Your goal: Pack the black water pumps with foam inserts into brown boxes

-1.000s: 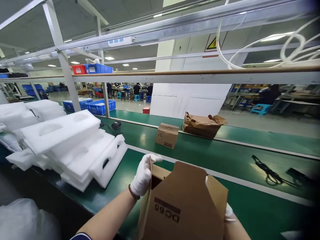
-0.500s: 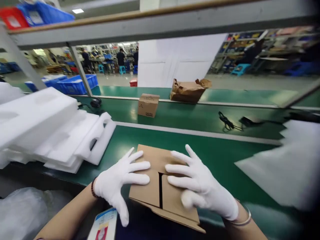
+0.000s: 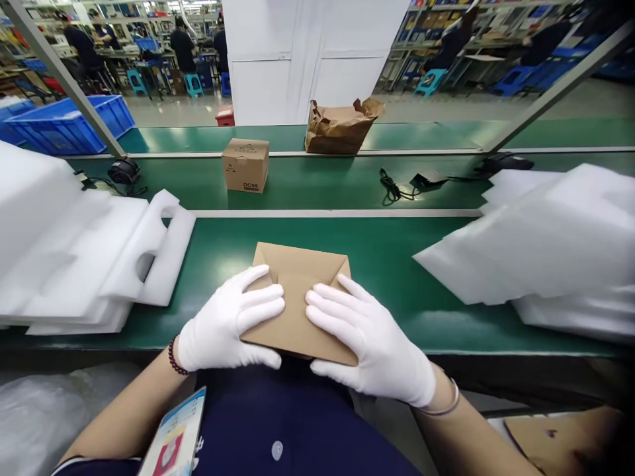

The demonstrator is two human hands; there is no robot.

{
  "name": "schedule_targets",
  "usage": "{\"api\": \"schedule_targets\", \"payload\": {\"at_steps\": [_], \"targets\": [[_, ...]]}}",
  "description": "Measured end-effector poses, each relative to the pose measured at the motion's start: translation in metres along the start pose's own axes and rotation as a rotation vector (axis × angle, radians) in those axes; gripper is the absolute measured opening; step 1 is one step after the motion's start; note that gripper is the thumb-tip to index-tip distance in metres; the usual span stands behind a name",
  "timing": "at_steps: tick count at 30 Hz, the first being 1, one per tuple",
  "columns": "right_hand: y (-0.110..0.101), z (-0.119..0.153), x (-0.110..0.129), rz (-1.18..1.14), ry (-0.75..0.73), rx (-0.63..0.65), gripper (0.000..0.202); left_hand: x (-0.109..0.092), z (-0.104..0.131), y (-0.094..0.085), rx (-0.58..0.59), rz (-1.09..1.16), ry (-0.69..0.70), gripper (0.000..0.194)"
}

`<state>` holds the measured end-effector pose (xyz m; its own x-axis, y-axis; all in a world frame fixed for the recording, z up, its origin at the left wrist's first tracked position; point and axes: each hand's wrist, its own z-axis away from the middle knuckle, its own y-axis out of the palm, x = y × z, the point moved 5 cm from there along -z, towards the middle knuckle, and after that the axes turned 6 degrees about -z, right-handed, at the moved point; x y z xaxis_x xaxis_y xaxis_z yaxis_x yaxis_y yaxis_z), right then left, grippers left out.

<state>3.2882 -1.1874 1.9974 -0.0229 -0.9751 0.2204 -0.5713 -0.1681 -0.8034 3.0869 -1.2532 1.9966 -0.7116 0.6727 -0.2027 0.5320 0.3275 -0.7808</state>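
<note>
A brown cardboard box (image 3: 300,271) lies at the front edge of the green bench, its near flap folded over the top. Gloved in white, my left hand (image 3: 235,320) rests on the box's left side, fingers spread over the flap and thumb low at the near edge. On the right side lies my right hand (image 3: 354,330), also in a white glove, fingers stretched across the cardboard and thumb at the near edge. The inside of the box is hidden.
White foam pieces (image 3: 89,258) are stacked at left, white foam sheets (image 3: 555,238) at right. Behind stand a small closed carton (image 3: 247,165) and a crumpled brown paper bag (image 3: 340,125). Black cables (image 3: 394,188) lie right of centre. Slanted metal posts rise at both sides.
The slotted flaps seen before are now covered by one wide flap under both hands. My hands have pressed flatter onto the cardboard, and the view has tilted down.
</note>
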Motion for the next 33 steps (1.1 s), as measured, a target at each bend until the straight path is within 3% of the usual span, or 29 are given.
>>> {"api": "schedule_targets", "payload": {"at_steps": [3,5,8,11,13,15,18,21,22,24,26,28,30,33], "targets": [[-0.007,-0.007,0.001,-0.084,-0.028,-0.036,0.038,0.001,-0.012,-0.001,0.139,-0.034,0.016,0.052],[-0.004,-0.004,-0.002,-0.125,-0.019,-0.068,0.035,0.002,-0.015,-0.002,0.148,-0.008,0.019,0.049],[0.014,0.018,-0.024,-0.233,0.128,-0.256,0.065,0.012,0.0,-0.009,0.041,-0.006,-0.013,0.058],[0.061,0.051,-0.063,-0.633,0.51,-0.441,0.104,0.036,0.034,-0.017,-0.142,0.047,-0.219,0.058],[0.103,0.063,-0.078,-0.963,0.743,-0.428,0.106,0.053,0.063,-0.02,-0.382,0.124,-0.42,0.052],[0.132,0.064,-0.084,-1.084,0.881,-0.403,0.096,0.066,0.091,-0.015,-0.633,0.19,-0.591,0.05],[0.137,0.053,-0.094,-0.84,0.998,-0.432,0.071,0.083,0.121,0.003,-0.86,0.199,-0.813,0.06],[0.112,0.037,-0.107,-0.42,1.056,-0.307,0.047,0.098,0.13,0.006,-0.928,0.019,-1.06,0.059],[0.1,0.031,-0.111,-0.27,1.038,-0.209,0.039,0.099,0.123,0.001,-0.902,-0.083,-1.081,0.059],[0.076,0.017,-0.113,-0.006,0.945,0.009,0.026,0.094,0.086,-0.013,-0.705,-0.295,-0.922,0.07],[0.051,0.001,-0.109,0.157,0.812,0.184,0.021,0.081,0.03,-0.016,-0.329,-0.47,-0.617,0.08],[0.023,-0.018,-0.105,0.244,0.712,0.227,0.017,0.074,-0.019,-0.012,0.045,-0.601,-0.452,0.065],[-0.008,-0.04,-0.107,0.295,0.653,0.106,0.016,0.083,-0.052,-0.015,0.211,-0.756,-0.502,0.038],[-0.059,-0.072,-0.136,0.204,0.618,-0.335,0.022,0.113,-0.077,-0.025,0.18,-0.86,-0.642,0.034]]}}
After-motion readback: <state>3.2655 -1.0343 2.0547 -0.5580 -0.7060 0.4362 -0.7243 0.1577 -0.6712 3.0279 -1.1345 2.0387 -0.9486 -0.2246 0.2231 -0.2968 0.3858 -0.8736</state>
